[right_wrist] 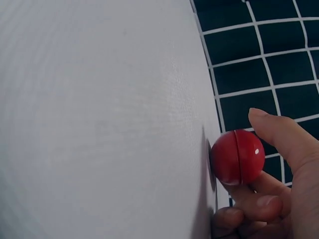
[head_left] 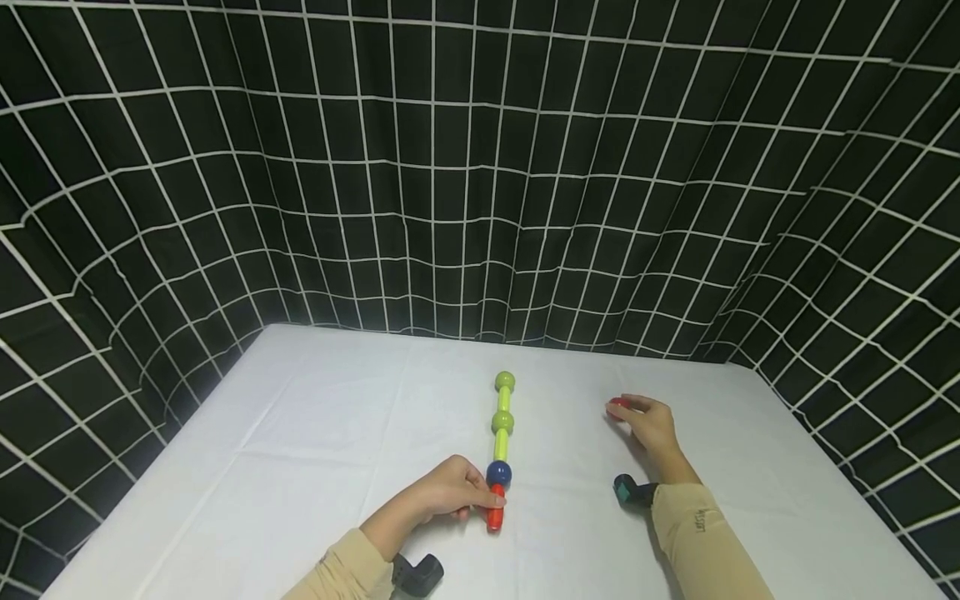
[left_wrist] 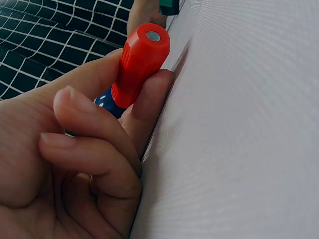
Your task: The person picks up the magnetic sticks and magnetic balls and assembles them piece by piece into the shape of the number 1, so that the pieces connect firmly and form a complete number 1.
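Note:
A chain of magnetic pieces lies on the white cloth in the head view: a green ball (head_left: 505, 381), a yellow-green rod (head_left: 504, 399), a second green ball (head_left: 502, 422), another yellow-green rod (head_left: 501, 445) and a blue ball (head_left: 498, 474). Below the blue ball, my left hand (head_left: 452, 490) pinches a red rod (left_wrist: 142, 62) between thumb and finger. The rod's free end shows a round metal disc in the left wrist view. Off to the right, my right hand (head_left: 651, 425) holds a red ball (right_wrist: 237, 157) at the cloth with thumb and fingers.
White cloth (head_left: 322, 392) covers the table. Black curtains with a white grid (head_left: 450, 192) stand behind it and at both sides. A dark wrist device (head_left: 420, 575) sits by the left sleeve, another (head_left: 630, 490) by the right.

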Tool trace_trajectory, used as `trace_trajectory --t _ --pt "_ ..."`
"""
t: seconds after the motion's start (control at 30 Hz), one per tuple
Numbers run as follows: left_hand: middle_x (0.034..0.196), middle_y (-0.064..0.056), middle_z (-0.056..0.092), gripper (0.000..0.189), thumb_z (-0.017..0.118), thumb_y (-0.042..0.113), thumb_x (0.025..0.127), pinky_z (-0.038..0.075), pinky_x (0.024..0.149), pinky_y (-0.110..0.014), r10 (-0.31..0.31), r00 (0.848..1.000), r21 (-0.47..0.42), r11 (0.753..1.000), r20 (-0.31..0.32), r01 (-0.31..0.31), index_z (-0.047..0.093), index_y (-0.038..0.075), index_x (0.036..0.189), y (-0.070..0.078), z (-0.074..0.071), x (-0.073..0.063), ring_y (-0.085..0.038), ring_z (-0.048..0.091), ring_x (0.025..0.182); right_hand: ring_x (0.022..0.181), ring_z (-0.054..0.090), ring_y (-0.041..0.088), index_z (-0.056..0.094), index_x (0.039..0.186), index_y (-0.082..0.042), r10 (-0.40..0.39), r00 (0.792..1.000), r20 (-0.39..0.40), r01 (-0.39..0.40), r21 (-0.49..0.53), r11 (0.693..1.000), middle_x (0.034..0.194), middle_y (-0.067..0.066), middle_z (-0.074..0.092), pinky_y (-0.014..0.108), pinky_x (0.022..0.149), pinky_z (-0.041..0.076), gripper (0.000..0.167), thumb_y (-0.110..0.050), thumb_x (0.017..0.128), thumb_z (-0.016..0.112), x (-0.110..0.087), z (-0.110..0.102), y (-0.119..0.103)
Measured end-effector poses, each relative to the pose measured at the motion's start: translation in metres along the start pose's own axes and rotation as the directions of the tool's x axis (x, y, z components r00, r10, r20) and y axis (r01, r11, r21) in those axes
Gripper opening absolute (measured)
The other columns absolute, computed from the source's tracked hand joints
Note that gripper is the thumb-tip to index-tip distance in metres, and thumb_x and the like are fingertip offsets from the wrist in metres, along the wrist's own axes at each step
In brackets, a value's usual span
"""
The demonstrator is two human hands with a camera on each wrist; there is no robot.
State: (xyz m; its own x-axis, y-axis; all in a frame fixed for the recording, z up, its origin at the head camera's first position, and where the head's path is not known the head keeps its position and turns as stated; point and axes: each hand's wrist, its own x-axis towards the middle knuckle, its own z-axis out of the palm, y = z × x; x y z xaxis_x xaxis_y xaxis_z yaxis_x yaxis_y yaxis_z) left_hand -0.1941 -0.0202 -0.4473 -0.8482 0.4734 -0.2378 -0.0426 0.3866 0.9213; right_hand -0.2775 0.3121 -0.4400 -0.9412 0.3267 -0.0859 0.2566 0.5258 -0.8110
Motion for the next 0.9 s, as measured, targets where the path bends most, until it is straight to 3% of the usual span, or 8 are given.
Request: trace_trajectory --t 0.1,0.2,0.33,0.5,0.9 --pt "0.045 0.005 0.049 0.022 0.076 0.024 0.074 0.026 0.035 -0.015 0.000 1.000 0.004 1.000 -0.002 0.000 0.069 0.006 0.066 0.001 -0.001 0.000 -0.001 0.035 0.034 0.123 0.042 0.038 0.050 0.128 0.005 0.001 1.000 0.015 -0.001 -0.003 1.000 0.136 0.028 0.044 0.045 0.097 0.041 0.062 -0.032 0.082 0.067 -0.001 -0.001 0.001" --pt "0.045 0.005 0.049 0.022 0.076 0.024 0.075 0.026 0.035 -0.014 0.002 1.000 0.004 1.000 0.000 -0.002 0.069 0.005 0.066 0.002 -0.001 -0.001 -0.001 0.035 0.034 0.120 0.045 0.037 0.051 0.126 0.006 -0.012 1.000 0.017 0.013 -0.008 1.000 0.133 0.029 0.046 0.033 0.085 0.048 0.058 -0.028 0.082 0.067 -0.002 -0.002 0.002" --pt "0.044 0.006 0.048 0.022 0.076 0.024 0.074 0.026 0.035 -0.015 0.002 1.000 0.001 1.000 0.000 -0.002 0.068 0.006 0.065 0.000 0.000 0.000 -0.001 0.035 0.034 0.118 0.046 0.036 0.052 0.125 0.007 -0.032 0.999 0.015 0.032 -0.007 0.999 0.132 0.029 0.047 0.028 0.079 0.046 0.057 -0.027 0.082 0.068 -0.003 -0.003 0.002" --pt "0.042 0.007 0.047 0.023 0.077 0.025 0.074 0.026 0.035 -0.015 0.009 1.000 -0.004 1.000 0.005 -0.009 0.068 0.006 0.064 -0.001 0.000 0.001 -0.001 0.034 0.033 0.121 0.044 0.039 0.051 0.125 0.008 -0.038 0.999 0.016 0.038 -0.014 0.999 0.132 0.030 0.046 0.045 0.097 0.042 0.059 -0.027 0.081 0.069 -0.002 -0.002 0.005" --pt "0.042 0.006 0.047 0.022 0.077 0.024 0.074 0.025 0.035 -0.015 0.009 1.000 -0.005 1.000 0.004 -0.009 0.069 0.006 0.066 0.000 0.000 -0.001 0.000 0.034 0.033 0.128 0.038 0.040 0.051 0.127 0.004 -0.057 0.997 -0.042 0.057 0.005 0.998 0.134 0.027 0.046 0.051 0.106 0.030 0.057 -0.026 0.081 0.070 -0.004 0.006 0.010"
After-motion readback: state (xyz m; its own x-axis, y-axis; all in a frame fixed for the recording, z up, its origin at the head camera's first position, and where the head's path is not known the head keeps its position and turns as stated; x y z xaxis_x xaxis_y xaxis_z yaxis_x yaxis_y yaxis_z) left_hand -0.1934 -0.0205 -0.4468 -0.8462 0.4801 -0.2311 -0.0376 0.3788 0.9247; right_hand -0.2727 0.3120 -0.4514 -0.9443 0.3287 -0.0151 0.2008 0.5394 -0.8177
